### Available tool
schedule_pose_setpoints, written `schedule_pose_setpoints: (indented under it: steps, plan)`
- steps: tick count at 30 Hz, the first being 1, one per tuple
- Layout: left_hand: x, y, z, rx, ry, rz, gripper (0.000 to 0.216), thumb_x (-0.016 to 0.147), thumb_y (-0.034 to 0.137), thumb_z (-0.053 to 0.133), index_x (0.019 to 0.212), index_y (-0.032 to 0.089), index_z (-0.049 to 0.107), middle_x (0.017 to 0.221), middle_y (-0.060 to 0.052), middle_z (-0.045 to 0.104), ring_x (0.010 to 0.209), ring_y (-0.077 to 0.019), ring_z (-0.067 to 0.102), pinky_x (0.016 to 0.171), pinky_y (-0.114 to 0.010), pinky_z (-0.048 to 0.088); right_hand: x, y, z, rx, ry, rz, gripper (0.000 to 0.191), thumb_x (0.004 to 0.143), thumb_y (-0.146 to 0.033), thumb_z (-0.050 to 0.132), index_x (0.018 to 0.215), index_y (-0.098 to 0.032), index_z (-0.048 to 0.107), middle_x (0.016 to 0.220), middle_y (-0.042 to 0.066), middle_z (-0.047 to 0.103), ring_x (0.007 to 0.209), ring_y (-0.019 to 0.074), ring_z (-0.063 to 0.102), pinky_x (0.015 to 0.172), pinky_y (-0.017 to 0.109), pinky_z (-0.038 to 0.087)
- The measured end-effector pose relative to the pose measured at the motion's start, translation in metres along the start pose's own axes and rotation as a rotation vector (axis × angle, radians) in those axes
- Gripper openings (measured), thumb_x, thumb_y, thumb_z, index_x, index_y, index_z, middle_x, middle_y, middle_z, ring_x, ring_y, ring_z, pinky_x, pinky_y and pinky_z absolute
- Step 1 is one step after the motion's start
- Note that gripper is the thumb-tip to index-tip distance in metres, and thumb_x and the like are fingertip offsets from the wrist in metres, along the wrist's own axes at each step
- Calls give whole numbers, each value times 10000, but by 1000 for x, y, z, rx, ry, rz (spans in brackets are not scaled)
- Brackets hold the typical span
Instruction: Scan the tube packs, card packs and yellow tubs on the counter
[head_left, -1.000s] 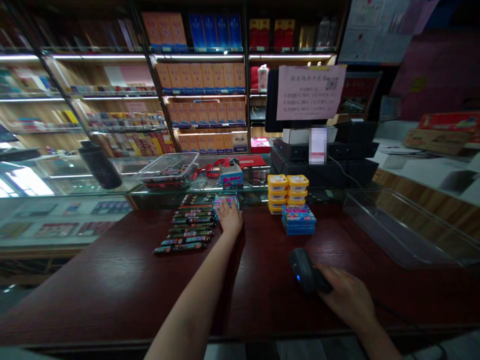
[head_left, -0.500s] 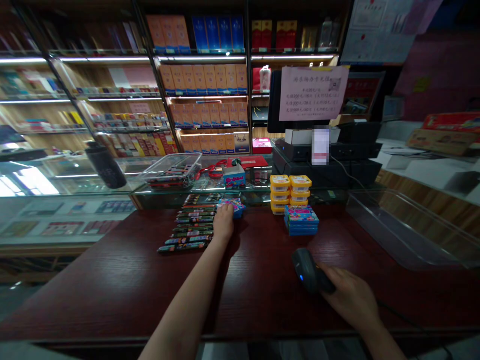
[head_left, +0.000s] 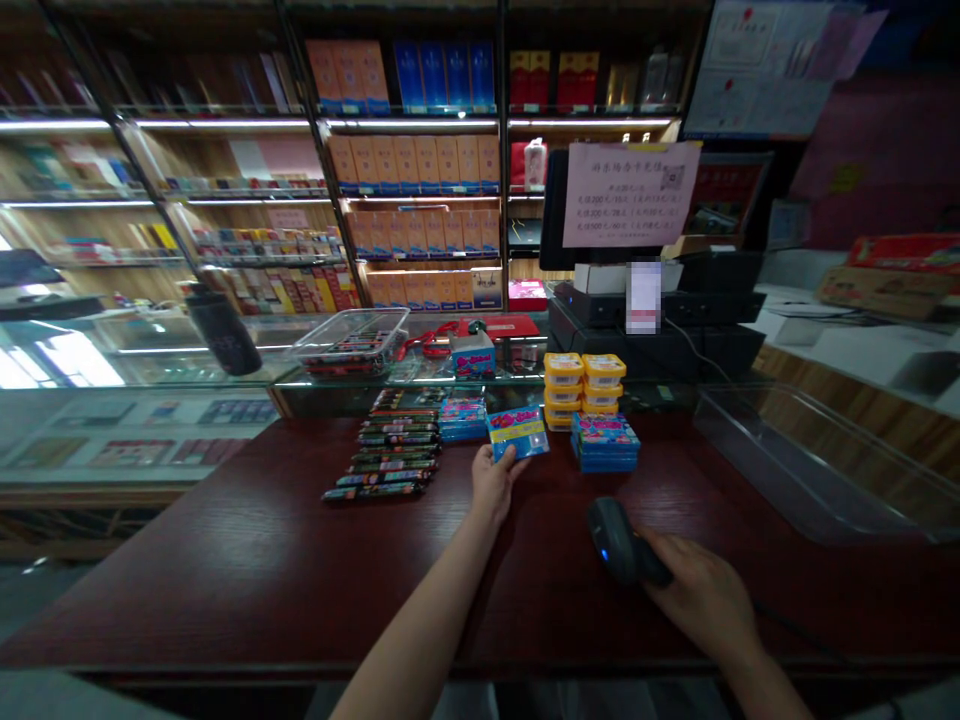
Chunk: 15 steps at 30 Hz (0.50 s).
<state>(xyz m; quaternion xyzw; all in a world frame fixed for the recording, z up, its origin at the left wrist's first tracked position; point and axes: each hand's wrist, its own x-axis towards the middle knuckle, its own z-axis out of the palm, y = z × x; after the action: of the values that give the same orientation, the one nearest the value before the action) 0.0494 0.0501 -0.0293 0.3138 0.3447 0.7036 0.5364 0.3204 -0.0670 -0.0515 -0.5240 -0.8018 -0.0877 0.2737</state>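
Note:
Between thumb and fingers, my left hand (head_left: 495, 478) grips a flat blue packet (head_left: 519, 433) with pink lettering and a yellow band, held up above the counter. Just left of it lies a stack of similar blue packets (head_left: 463, 420), beside rows of dark, slim pen-like packs (head_left: 390, 455). My right hand (head_left: 701, 590) is wrapped around the handle of a black barcode scanner (head_left: 621, 545), which shows a small blue light. A second stack of blue packets (head_left: 604, 443) stands to the right, in front of stacked yellow-lidded tubs (head_left: 582, 385).
A clear plastic bin (head_left: 795, 470) sits at the right of the brown counter (head_left: 247, 560). Behind are a clear tray (head_left: 349, 340), an open blue box (head_left: 472, 356), a dark bottle (head_left: 221, 330) and a monitor with a pink paper sign (head_left: 630, 195). The scanner's cable trails right.
My left hand has lifted a blue packet off the left stack and moved right and nearer to me with it. The right hand and scanner stay nearly still.

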Motion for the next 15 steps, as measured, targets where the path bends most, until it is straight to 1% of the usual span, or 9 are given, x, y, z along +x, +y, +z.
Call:
schedule_pose_setpoints:
  steps: [2,5,6,7,8,10,11,13,15]
  plan:
    - [-5,-6,-2,-38,-18,-30,427,616,317,803,868,167,493,948,-40,670,914,-181,665,898,-446,522,2,0,-2,19,-8,8,398,771,-191,519,1161,-228,587,1033,50,709,885,209,675,729,309,523]
    - [-8,-9,-5,-31,-42,-15,450,636,334,789,963,178,522,1016,-58,669,967,-203,656,908,-455,518,7,-5,-10,80,-51,35,406,751,-199,544,1151,-250,591,1042,33,712,884,211,682,718,302,528]
    - [-9,-9,-5,-22,-47,-4,460,644,342,782,992,181,528,1035,-64,667,985,-210,650,909,-455,518,9,-10,-13,113,-64,57,401,747,-208,557,1143,-257,594,1042,27,714,885,214,684,723,304,528]
    - [-9,-9,-5,-13,-51,6,469,649,347,777,1013,183,531,1049,-68,665,1000,-215,645,912,-452,516,12,-15,-16,151,-68,113,400,756,-216,563,1152,-260,589,1060,27,709,911,220,680,755,315,525]
    - [-9,-9,-4,-7,-53,13,475,651,350,774,1024,186,532,1057,-68,664,1011,-216,642,914,-447,515,15,-21,-19,196,-66,170,384,762,-232,574,1144,-267,592,1034,24,716,903,227,682,762,326,522]
    - [-10,-9,-4,-5,-53,15,483,645,350,776,1031,194,531,1062,-60,662,1016,-212,640,915,-436,513,20,-36,-24,309,-66,289,369,756,-294,609,1124,-296,602,980,13,729,863,241,689,705,328,527]
    - [-11,-9,-4,-6,-52,11,490,640,350,779,1034,200,530,1065,-56,661,1015,-209,640,913,-431,514,23,-43,-26,395,-61,321,360,752,-331,620,1110,-291,610,963,18,732,847,244,690,705,333,529]
    - [-12,-10,-4,2,-50,8,502,632,358,783,1037,207,529,1070,-55,661,1010,-210,642,900,-426,519,27,-56,-29,566,-47,367,356,744,-397,629,1072,-257,631,966,42,731,855,249,685,727,344,533]
    - [-13,-10,-4,15,-47,11,513,629,371,783,1044,209,529,1074,-60,660,1005,-214,644,888,-425,523,29,-67,-30,681,-32,396,369,739,-434,628,1034,-212,645,986,72,726,886,254,675,756,352,533]
